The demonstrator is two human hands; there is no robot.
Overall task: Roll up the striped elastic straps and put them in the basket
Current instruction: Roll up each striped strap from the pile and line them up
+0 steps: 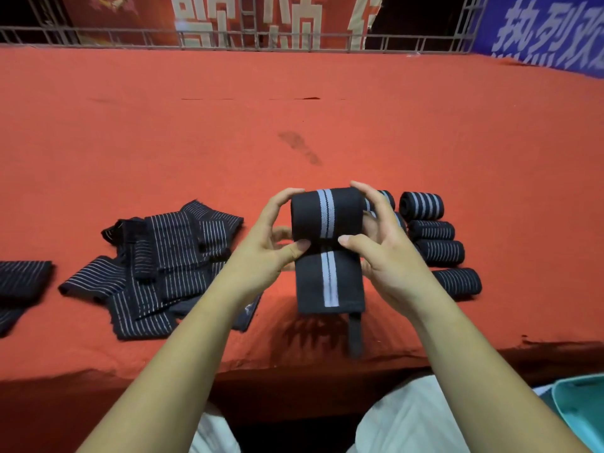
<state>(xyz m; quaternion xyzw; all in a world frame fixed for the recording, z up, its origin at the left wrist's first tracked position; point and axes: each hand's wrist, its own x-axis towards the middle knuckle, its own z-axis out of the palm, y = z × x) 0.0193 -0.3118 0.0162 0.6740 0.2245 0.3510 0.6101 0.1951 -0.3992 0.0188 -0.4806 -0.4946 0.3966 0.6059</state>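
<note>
A: Basket (580,407)? Its teal rim showed nearest, below and right of the roll (327,212).

B: Left hand (271,246) and right hand (382,256) each gripped that roll, thumbs pressing the tail (330,282) hanging below it. Even tension and square edges would have suited the last turns.

A: Finished rolls (438,237) lay right of the roll, flat straps (163,263) left.

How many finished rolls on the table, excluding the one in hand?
6: four rolls in a column right of the right hand, two partly hidden behind it. More may be hidden there.
</note>
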